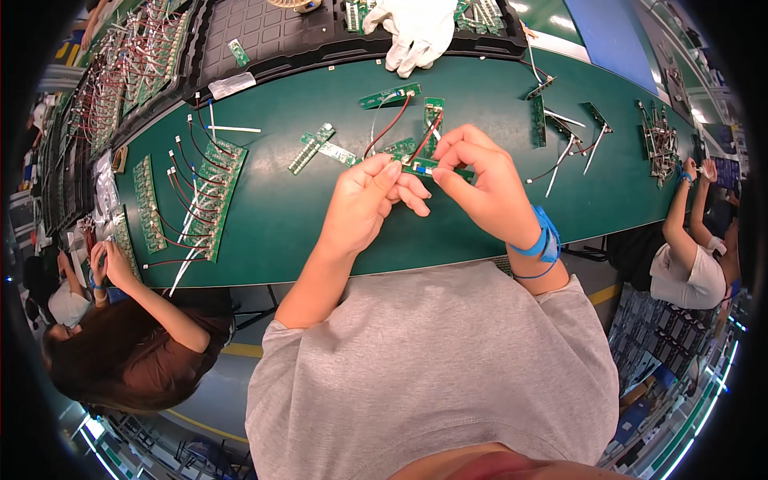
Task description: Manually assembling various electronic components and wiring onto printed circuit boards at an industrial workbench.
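Observation:
Between my hands, just above the green table, is a narrow green circuit board [422, 167] with a blue part on it. My left hand [364, 200] pinches its left end with thumb and index finger; the other fingers curl loosely. At the board's right side my right hand [482, 178] is closed on it, the end partly hidden by the fingers. A dark red wire [390, 128] runs from another circuit board [390, 96] down towards my left fingertips; where it ends is hidden. Beyond my right hand an upright circuit board [433, 118] lies on the table, and small boards [312, 149] lie crossed left of it.
To the left stand a panel of boards with wires [224, 188] and a bare strip of boards [148, 204]. Wired boards [572, 132] lie at right. A black tray [264, 36] with a white glove [416, 30] lines the far edge. Co-workers sit on both sides.

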Demonstrator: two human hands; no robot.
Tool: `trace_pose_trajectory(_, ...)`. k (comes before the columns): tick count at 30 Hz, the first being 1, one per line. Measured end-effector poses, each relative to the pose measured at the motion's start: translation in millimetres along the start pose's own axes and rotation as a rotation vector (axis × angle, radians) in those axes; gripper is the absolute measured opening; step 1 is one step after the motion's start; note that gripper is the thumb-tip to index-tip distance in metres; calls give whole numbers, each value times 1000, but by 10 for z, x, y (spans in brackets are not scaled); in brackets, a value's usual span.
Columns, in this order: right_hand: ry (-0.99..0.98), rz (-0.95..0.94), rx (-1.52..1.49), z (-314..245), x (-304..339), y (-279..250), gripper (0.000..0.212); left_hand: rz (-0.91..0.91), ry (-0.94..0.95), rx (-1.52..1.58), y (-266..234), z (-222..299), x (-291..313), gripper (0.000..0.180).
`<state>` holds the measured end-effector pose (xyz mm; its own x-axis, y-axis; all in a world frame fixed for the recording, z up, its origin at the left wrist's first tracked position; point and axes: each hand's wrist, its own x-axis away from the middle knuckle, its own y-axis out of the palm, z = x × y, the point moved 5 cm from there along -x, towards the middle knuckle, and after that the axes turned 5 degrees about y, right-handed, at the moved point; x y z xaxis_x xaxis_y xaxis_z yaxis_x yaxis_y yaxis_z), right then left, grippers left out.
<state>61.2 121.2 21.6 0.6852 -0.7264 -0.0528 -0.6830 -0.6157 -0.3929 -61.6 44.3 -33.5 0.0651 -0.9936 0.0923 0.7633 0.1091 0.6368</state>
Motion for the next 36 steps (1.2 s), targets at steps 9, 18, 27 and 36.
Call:
trace_pose_trajectory(9,-9,54,-37,-17,-11,14,8,1,5,30,6,-5,20,21)
trace_pose_trajectory(18,8,38,-22,14,-2,28,7,1,6,37,5,-15,23,22)
trace_pose_trajectory(27,-11,63,-33,35,6,27,7,-4,14,36,20,-21,24,23)
trace_pose_trajectory(36,-7,63,-26,37,10,33,7,1,3,20,20,-17,31,24)
